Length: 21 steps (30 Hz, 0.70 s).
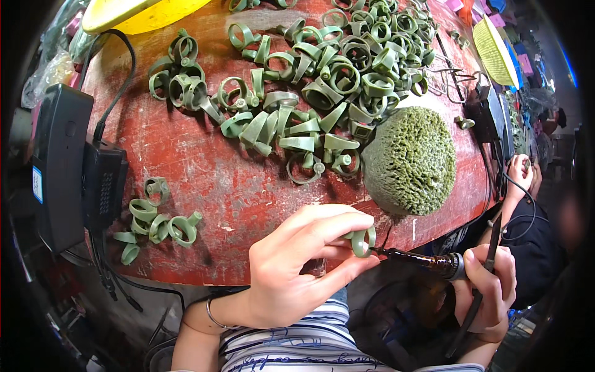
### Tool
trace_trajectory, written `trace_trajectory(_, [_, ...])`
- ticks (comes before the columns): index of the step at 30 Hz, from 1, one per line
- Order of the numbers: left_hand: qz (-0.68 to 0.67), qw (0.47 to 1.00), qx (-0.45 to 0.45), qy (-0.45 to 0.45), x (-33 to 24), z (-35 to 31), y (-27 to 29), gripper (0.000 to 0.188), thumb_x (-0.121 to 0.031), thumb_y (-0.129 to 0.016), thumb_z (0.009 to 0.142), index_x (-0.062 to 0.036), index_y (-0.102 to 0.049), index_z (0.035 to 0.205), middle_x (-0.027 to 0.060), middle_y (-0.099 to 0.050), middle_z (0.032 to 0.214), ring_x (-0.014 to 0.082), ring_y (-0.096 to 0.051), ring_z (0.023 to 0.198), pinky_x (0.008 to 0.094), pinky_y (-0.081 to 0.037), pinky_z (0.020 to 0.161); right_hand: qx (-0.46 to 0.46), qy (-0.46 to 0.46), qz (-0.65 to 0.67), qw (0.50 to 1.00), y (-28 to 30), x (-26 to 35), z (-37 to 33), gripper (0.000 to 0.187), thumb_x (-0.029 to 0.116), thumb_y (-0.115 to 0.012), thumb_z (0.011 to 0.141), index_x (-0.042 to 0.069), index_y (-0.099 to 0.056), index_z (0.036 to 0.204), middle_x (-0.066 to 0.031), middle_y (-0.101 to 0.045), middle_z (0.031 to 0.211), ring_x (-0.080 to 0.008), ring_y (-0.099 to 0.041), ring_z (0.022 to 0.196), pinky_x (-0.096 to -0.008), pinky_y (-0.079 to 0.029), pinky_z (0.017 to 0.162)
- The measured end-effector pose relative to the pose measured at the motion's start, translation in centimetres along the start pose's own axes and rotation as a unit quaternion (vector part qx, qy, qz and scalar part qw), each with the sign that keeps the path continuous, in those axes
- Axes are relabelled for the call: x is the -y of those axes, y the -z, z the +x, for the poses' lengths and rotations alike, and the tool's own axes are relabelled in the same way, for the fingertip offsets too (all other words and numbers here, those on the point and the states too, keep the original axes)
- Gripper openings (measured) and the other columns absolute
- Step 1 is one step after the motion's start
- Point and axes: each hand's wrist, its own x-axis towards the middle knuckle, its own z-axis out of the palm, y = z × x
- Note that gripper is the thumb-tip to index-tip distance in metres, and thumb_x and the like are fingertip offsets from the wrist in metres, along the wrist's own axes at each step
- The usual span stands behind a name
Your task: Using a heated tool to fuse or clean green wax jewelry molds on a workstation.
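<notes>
Between the thumb and fingers of my left hand (304, 260) is a green wax ring (361, 242), raised just over the near edge of the red table. My right hand (486, 288) grips a dark, pen-like wax tool (421, 261) with a black cable. Its thin tip points left and meets or nearly meets the ring; I cannot tell which. Beyond my hands stands a round, rough-topped green wax block (412, 161). A large heap of similar green rings (347, 74) lies behind and left of it. A smaller group of rings (158, 220) sits at the near left.
Black power boxes with cables (105, 180) line the left table edge. A yellow bowl (133, 15) is at the far left, a pale green basket (496, 53) at the far right. Another black box (484, 111) stands below that basket. A co-worker's hand (520, 177) shows at the right.
</notes>
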Motion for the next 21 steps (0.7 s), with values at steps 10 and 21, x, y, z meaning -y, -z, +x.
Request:
trace_trajectory(10, [0.011, 1.000, -0.001, -0.007, 0.11, 0.04, -0.03, 0.041, 0.009, -0.072, 0.072, 0.0016, -0.061, 0.111, 0.0137, -0.057, 0.111, 0.0143, -0.064, 0.088, 0.0247, -0.059, 0.070, 0.002, 0.016, -0.024, 1.000, -0.05, -0.06, -0.08, 0.042, -0.006, -0.072, 0.066, 0.006, -0.057, 0.103, -0.0143, -0.055, 0.091, -0.0268, -0.055, 0.074, -0.0346, -0.046, 0.062])
trace_trajectory(21, [0.016, 1.000, -0.002, -0.009, 0.17, 0.05, 0.02, 0.041, 0.009, -0.073, 0.072, 0.0016, -0.061, 0.111, 0.0136, -0.057, 0.111, 0.0145, -0.064, 0.088, 0.0246, -0.059, 0.070, 0.010, -0.001, -0.007, 1.000, -0.08, 0.01, -0.15, 0.042, -0.006, -0.073, 0.065, 0.006, -0.057, 0.103, -0.0135, -0.056, 0.091, -0.0264, -0.055, 0.073, -0.0344, -0.046, 0.062])
